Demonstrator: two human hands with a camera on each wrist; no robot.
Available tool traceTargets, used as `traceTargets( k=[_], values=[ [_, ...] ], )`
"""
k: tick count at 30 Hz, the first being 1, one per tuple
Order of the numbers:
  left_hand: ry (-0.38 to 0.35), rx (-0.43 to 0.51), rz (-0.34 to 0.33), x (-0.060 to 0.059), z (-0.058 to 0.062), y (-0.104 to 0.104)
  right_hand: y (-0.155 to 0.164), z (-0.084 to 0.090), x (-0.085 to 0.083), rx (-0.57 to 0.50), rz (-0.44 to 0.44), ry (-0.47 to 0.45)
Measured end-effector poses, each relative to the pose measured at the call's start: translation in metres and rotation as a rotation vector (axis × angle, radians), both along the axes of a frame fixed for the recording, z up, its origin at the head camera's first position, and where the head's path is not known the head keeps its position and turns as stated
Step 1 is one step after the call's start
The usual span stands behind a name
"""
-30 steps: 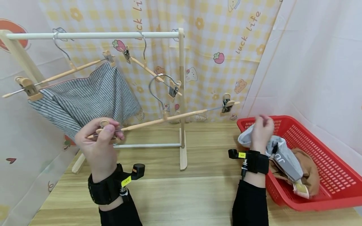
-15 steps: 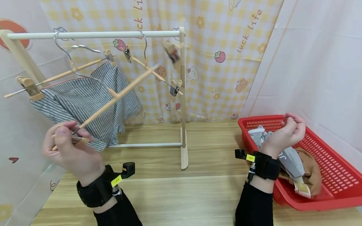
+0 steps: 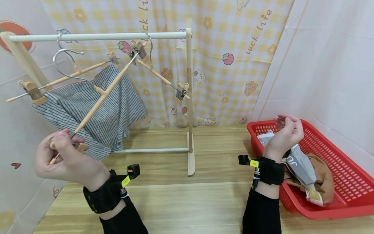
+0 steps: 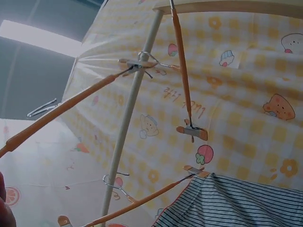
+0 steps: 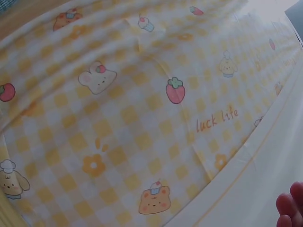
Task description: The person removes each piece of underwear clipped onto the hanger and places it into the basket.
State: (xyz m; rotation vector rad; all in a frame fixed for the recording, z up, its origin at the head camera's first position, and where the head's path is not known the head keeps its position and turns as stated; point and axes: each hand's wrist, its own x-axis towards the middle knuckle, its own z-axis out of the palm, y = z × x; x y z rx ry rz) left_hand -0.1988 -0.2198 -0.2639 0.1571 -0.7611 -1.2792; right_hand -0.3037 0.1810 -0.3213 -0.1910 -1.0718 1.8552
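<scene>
My left hand [image 3: 68, 156] grips one clip end of a wooden clip hanger [image 3: 100, 99]. The hanger slants up and away to the right, its metal hook pointing left and its far clip near the rack's rail. In the left wrist view the same hanger [image 4: 61, 109] crosses the left side, its far clip overlapping the rail. Behind it, striped shorts [image 3: 87, 97] hang from another clip hanger on the rack. Over the near left part of the red basket [image 3: 344, 169], my right hand [image 3: 284, 135] is raised with loosely bent fingers, holding nothing.
The rack's white rail [image 3: 99, 36] also carries a bare clip hanger [image 3: 159, 76] near the right post [image 3: 189, 97]. Grey underwear [image 3: 302, 165] and a brown garment [image 3: 321, 172] lie in the basket. A patterned curtain [image 3: 225, 81] hangs behind.
My left hand has moved left with the hanger, which has swung from nearly level on the right to slanting up beside the shorts. My right hand went right, then slightly back left.
</scene>
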Motion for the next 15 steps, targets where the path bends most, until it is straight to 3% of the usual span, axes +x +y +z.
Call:
traceTargets(
  k=[6,10,15],
  values=[
    [-0.056,-0.084,0.102,-0.006,-0.005,-0.003,0.006,0.0,-0.001,-0.022,-0.017,0.008],
    [-0.149,-0.129,0.049,-0.013,-0.008,-0.003,0.007,-0.001,-0.002,-0.032,-0.018,0.004],
    [-0.326,-0.194,-0.02,-0.025,-0.015,0.004,0.007,-0.003,-0.001,-0.033,0.004,0.01]
  ],
)
